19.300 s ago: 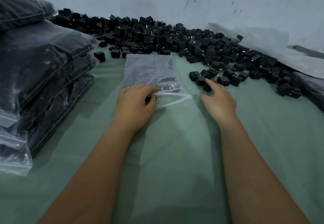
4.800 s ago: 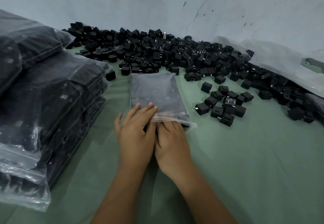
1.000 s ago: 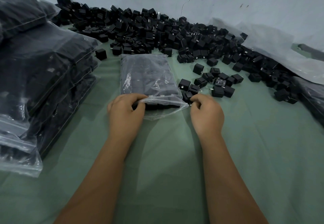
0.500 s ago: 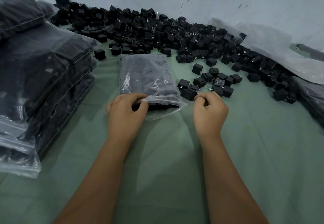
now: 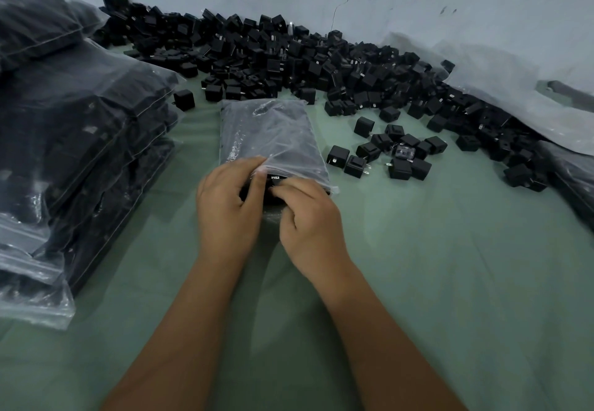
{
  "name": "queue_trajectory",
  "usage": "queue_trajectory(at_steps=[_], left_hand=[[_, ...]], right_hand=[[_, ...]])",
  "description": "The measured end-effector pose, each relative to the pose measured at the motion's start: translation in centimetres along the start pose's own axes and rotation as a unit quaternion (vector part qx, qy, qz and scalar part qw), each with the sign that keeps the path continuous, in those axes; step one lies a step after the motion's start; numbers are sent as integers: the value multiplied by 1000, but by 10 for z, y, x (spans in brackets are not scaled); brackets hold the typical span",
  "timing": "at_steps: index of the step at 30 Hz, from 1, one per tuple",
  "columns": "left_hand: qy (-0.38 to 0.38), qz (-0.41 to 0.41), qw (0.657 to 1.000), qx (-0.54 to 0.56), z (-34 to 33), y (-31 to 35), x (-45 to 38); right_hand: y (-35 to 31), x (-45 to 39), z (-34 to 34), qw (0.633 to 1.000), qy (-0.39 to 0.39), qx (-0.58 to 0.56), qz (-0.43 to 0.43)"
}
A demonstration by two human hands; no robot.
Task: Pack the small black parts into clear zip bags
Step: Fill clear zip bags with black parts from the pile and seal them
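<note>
Clear plastic zip bag [image 5: 273, 140], nearly full, lies flat on green cloth [image 5: 450, 266]; my left hand [image 5: 228, 204] pinches its mouth while my right hand [image 5: 308, 217] pushes in a small black cube part [image 5: 277, 179]. Risk, as I judge it: the crowded mouth rejects the part, or the seal won't close.

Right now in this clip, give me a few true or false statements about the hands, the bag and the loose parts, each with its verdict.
1. Both hands are at the near, open end of the zip bag. True.
2. The left hand rests idle on the cloth. False: it holds the bag's mouth.
3. The right hand is pushing a black part into the mouth. True.
4. The stack of filled bags lies right of the hands. False: it is on the left.
5. The loose parts are heaped along the wall. True.
</note>
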State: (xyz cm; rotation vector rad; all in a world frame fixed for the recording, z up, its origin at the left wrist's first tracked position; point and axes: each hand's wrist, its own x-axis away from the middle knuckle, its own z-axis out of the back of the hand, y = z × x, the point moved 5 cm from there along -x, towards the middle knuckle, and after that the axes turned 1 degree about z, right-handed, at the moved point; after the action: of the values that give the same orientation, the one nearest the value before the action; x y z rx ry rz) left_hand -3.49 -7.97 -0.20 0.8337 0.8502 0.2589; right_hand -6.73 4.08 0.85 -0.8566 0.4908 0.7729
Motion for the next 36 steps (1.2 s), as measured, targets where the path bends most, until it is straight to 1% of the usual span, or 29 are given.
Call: queue_trajectory(at_steps=[6,9,13,15,19,21,25,29,31,33,34,36], left_hand=[[13,-12,1000,3,-2,-2,0],[15,-12,1000,9,-1,-2,-1],[6,8,1000,8,-1,-2,0],[1,17,1000,10,-1,-2,1],[-19,45,999,18,-3,-3,1],[-22,45,999,8,-3,-5,2],[-26,28,999,-17,-3,-4,1],[-29,35,999,-13,-3,-6,-1],[-23,36,999,2,-2,-4,0],[-7,20,1000,-6,0,-1,1],[2,7,1000,-16,1,1,1],[9,-13,1000,-25,2,2,2]], right_hand=[[0,-3,5,1000,23,3,-9],[0,-3,1,1000,4,14,-4],[2,0,-3,998,-21,67,10],[4,2,-4,996,-34,81,3],[9,3,-8,995,-70,62,-35],[10,1,-8,995,-77,39,-44],[10,0,-7,996,-76,26,-37],[9,1,-7,996,-79,18,-30],[9,0,-8,994,-101,-17,-46],[8,0,-12,987,-143,-47,-60],[7,0,-15,984,-160,-47,-63],[7,-4,-21,983,-173,-1,-61]])
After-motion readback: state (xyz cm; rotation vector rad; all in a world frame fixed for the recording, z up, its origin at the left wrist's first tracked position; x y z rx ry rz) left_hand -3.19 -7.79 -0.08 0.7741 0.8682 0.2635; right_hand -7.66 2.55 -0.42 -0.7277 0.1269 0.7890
